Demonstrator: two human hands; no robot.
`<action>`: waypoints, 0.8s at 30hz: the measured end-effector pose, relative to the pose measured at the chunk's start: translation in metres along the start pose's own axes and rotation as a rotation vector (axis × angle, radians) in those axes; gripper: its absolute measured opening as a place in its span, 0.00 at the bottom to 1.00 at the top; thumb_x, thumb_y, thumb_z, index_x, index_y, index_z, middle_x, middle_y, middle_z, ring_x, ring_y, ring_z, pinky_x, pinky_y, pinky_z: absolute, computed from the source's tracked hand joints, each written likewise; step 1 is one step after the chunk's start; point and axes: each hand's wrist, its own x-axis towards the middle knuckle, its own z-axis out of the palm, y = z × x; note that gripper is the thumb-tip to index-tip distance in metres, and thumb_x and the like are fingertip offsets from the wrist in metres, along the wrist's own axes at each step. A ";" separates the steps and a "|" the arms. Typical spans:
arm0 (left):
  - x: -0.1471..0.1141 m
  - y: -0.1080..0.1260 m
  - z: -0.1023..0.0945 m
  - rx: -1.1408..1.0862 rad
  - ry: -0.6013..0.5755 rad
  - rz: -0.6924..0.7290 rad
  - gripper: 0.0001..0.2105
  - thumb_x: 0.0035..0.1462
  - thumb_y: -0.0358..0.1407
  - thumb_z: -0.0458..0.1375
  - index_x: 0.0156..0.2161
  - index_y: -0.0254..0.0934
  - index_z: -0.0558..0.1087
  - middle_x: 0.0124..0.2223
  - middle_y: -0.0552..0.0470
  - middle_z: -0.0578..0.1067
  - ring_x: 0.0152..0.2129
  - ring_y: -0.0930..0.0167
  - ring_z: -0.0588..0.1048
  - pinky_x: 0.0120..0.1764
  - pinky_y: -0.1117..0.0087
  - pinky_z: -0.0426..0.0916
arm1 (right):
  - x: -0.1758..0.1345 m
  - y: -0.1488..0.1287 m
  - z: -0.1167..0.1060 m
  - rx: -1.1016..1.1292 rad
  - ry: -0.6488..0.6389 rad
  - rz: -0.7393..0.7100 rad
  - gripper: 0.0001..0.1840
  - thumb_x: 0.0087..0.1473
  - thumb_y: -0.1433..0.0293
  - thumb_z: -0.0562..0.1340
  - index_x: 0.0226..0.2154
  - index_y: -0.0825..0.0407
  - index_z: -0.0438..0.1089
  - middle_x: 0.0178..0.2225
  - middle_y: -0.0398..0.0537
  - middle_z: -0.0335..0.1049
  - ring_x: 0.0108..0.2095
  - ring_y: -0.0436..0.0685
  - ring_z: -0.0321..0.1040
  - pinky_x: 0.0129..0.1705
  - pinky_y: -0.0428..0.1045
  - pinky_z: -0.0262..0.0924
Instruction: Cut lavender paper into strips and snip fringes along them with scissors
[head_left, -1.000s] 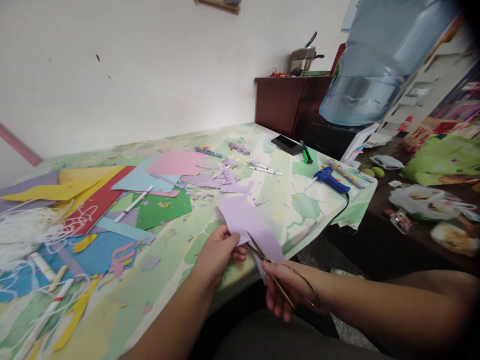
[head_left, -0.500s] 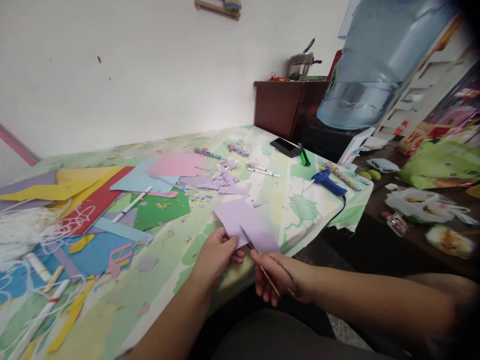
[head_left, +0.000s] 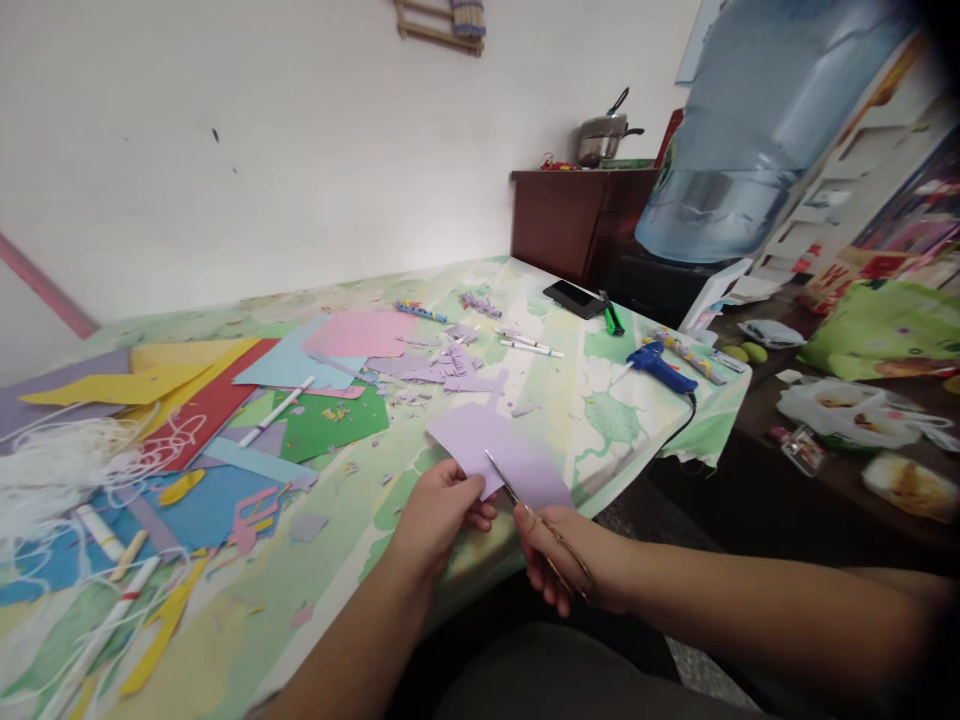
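Observation:
My left hand [head_left: 439,512] pinches the near edge of a lilac paper sheet [head_left: 487,448] held just above the table's front edge. My right hand [head_left: 570,558] grips gold-handled scissors [head_left: 525,508], whose blades point up and left into the sheet's lower edge. The paper spreads away from me over the green patterned tablecloth [head_left: 570,400].
Coloured paper sheets [head_left: 300,380], lilac scraps, markers [head_left: 277,410] and white string [head_left: 60,460] cover the table to the left. A blue glue gun [head_left: 660,365], a phone [head_left: 574,294] and a green lighter lie far right. A large water bottle [head_left: 750,130] stands beyond the table.
My right hand and the scissors have shifted left and closer to my left hand, the blades running further into the lilac sheet. The sheet has lowered slightly.

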 end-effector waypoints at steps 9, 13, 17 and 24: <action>0.001 0.005 -0.002 -0.127 0.031 -0.033 0.06 0.41 0.35 0.54 0.25 0.33 0.64 0.17 0.56 0.66 0.12 0.78 0.65 0.14 0.78 0.60 | -0.013 -0.004 -0.001 -0.089 -0.007 -0.002 0.29 0.39 0.45 0.41 0.15 0.55 0.53 0.11 0.38 0.54 0.09 0.42 0.51 0.07 0.39 0.47; 0.006 0.002 -0.003 -0.224 0.116 -0.005 0.08 0.41 0.36 0.54 0.26 0.33 0.64 0.18 0.54 0.68 0.13 0.75 0.67 0.15 0.75 0.61 | -0.013 -0.001 0.000 -0.124 0.000 0.014 0.30 0.39 0.44 0.40 0.14 0.54 0.52 0.11 0.39 0.53 0.09 0.43 0.51 0.07 0.40 0.47; 0.010 -0.001 -0.002 -0.263 0.152 0.038 0.08 0.40 0.34 0.55 0.29 0.33 0.66 0.21 0.53 0.70 0.16 0.74 0.68 0.19 0.72 0.64 | -0.013 0.001 0.001 -0.168 -0.012 0.024 0.30 0.39 0.44 0.39 0.14 0.54 0.52 0.12 0.39 0.53 0.09 0.43 0.51 0.07 0.40 0.47; 0.010 -0.002 -0.002 -0.293 0.171 0.053 0.06 0.39 0.33 0.55 0.27 0.32 0.66 0.20 0.53 0.70 0.17 0.74 0.68 0.23 0.70 0.65 | -0.013 0.003 0.004 -0.165 -0.024 0.012 0.30 0.40 0.45 0.40 0.14 0.55 0.53 0.12 0.39 0.52 0.09 0.43 0.50 0.07 0.40 0.46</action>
